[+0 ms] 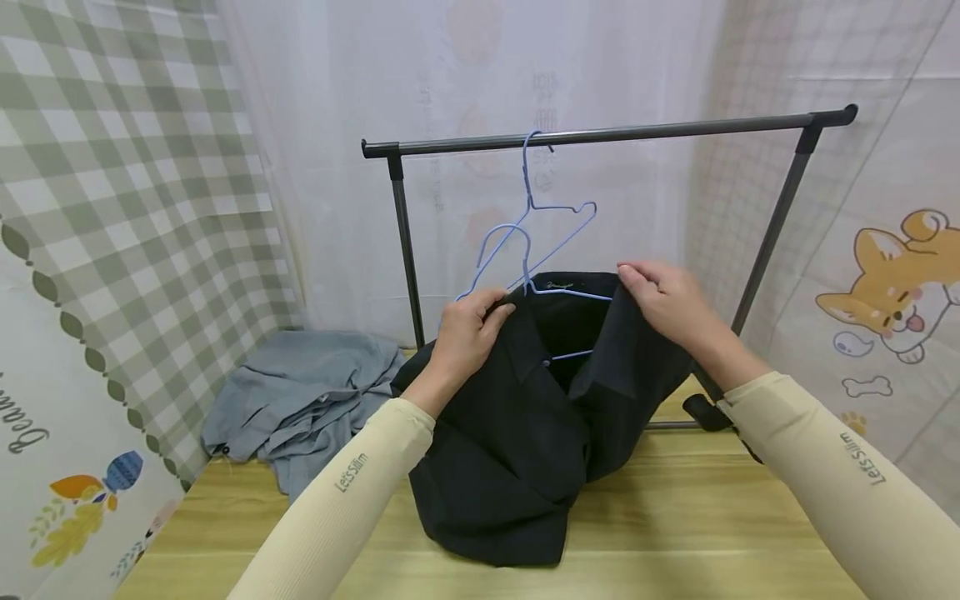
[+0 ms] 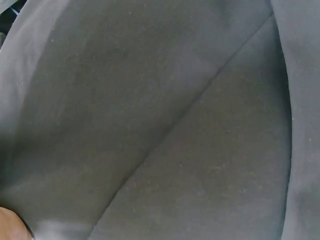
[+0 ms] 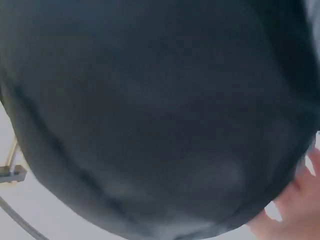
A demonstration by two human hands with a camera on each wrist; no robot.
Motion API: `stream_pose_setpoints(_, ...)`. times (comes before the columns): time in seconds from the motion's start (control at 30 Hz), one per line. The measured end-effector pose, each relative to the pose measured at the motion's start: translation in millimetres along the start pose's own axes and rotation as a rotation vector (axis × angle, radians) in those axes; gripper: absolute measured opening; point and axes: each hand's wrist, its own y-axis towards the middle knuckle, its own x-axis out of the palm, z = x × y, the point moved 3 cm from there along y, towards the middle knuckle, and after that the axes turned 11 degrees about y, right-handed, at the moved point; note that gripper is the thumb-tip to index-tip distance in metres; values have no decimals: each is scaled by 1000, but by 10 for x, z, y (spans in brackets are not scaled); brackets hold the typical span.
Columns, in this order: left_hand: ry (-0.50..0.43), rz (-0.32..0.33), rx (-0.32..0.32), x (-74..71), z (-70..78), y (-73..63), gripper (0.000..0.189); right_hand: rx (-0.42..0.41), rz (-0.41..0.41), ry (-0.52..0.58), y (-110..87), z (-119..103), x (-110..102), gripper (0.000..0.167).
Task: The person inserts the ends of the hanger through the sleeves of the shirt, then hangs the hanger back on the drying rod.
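A black collared shirt (image 1: 502, 450) is held up by both hands above the table, its front parted at the neck. Inside it sits a blue wire hanger (image 1: 570, 292), whose hook rises out of the collar. My left hand (image 1: 468, 333) pinches the shirt beside the collar on the left. On the other side, my right hand (image 1: 667, 304) grips the shirt's upper edge between thumb and fingers. Dark cloth (image 2: 165, 110) fills the left wrist view, and shirt fabric (image 3: 160, 110) covers most of the right wrist view.
Behind the shirt stands a dark metal clothes rack (image 1: 637, 133). A second blue hanger (image 1: 527, 171) hangs from its bar. A crumpled grey-blue garment (image 1: 300, 400) lies at the left on the wooden table (image 1: 675, 533). Printed curtains (image 1: 135, 167) surround the space.
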Motion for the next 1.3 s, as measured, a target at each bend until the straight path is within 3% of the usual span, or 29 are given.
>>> stream_pose_setpoints(0.03,4,1,-4,5,-1,-2,12,48,-58,-3,-13,34,-9,46)
stream_pose_setpoints(0.1,15,7,-13,13,-4,-8,12,56,-159,-39,-34,67,5,44)
stream_pose_setpoints(0.2,44,10,-17,32,-9,-17,13,-20,-258,-36,-58,52,73,32)
stream_pose_setpoints(0.3,56,7,-6,47,-3,-31,14,-54,-323,83,-80,15,101,36)
stream_pose_setpoints(0.43,41,2,9,47,4,-55,13,127,-370,328,-109,45,22,52)
stream_pose_setpoints(0.5,34,0,11,48,4,-63,13,198,-375,395,-115,99,-40,54)
stream_pose_setpoints(0.6,27,-2,8,52,6,-66,14,207,-407,381,-120,173,-96,49)
stream_pose_setpoints(0.7,30,5,3,57,7,-70,14,132,-435,271,-123,175,-64,42)
stream_pose_setpoints(0.8,28,4,16,68,16,-79,14,10,-392,157,-120,90,51,37)
stream_pose_setpoints(0.97,-9,12,8,84,39,-77,15,-154,-160,12,-120,-39,236,28)
stream_pose_setpoints(1.13,-31,59,5,52,11,-85,20,-210,-26,6,-100,-41,327,22)
stream_pose_setpoints(1.3,-65,93,8,-10,-46,-136,25,-181,79,5,-96,7,221,24)
